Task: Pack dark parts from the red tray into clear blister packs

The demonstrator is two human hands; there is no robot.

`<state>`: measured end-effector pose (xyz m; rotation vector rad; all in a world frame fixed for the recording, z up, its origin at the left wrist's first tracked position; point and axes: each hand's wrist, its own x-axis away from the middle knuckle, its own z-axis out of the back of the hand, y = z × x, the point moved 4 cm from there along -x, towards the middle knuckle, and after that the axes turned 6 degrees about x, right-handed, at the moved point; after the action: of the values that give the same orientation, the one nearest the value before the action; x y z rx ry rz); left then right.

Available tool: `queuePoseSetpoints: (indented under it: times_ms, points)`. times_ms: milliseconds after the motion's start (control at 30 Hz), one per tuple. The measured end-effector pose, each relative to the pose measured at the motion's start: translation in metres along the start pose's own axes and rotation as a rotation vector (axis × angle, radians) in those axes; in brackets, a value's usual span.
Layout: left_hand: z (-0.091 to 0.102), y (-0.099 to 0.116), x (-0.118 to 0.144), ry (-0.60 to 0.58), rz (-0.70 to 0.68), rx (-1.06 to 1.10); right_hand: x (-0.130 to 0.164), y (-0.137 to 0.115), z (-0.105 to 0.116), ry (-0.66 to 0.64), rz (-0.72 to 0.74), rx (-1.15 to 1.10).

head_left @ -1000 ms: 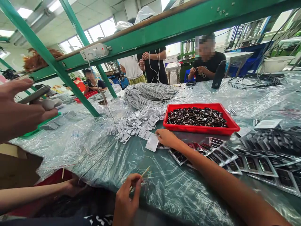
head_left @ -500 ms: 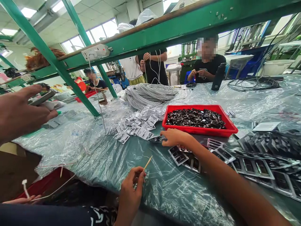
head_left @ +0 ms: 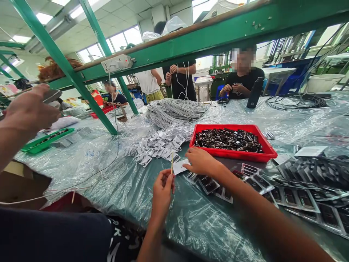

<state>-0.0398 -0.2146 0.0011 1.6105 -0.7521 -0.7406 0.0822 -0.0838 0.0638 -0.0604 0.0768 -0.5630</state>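
Observation:
My left hand (head_left: 163, 183) is closed, with a thin pale yellow stick (head_left: 172, 162) pinched upright between thumb and fingers. My right hand (head_left: 200, 161) reaches across in front of the red tray (head_left: 234, 154), its fingers curled onto the edge of a small white card (head_left: 180, 167). The card lies tilted at the plastic-covered table, close to the stick's side. Left of it spreads a loose pile of small white-and-grey printed cards (head_left: 160, 143). Below my right wrist lie clear blister packs (head_left: 209, 184) with dark pieces inside.
Many small black pieces (head_left: 229, 140) fill the red tray. More blister packs (head_left: 305, 198) are stacked at right. Behind lie a grey cable coil (head_left: 174, 112) and a black bottle (head_left: 255, 92). A green frame post (head_left: 89, 98) stands left. A co-worker's hand (head_left: 29, 109) holds something grey.
My left hand has moved up and right, and the stick now stands upright. A white card surface shows under my right fingers where a dark one showed before. The co-worker's hand has shifted.

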Motion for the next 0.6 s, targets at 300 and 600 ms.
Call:
queuePoseSetpoints:
  times_ms: [300,600]
  points:
    - [0.007,-0.002,-0.005,0.012,-0.033,0.005,0.013,-0.029,-0.038,-0.480,0.096,0.093]
    - [0.031,-0.008,0.006,0.120,0.006,0.018,0.011,-0.012,-0.002,-0.137,0.115,0.061]
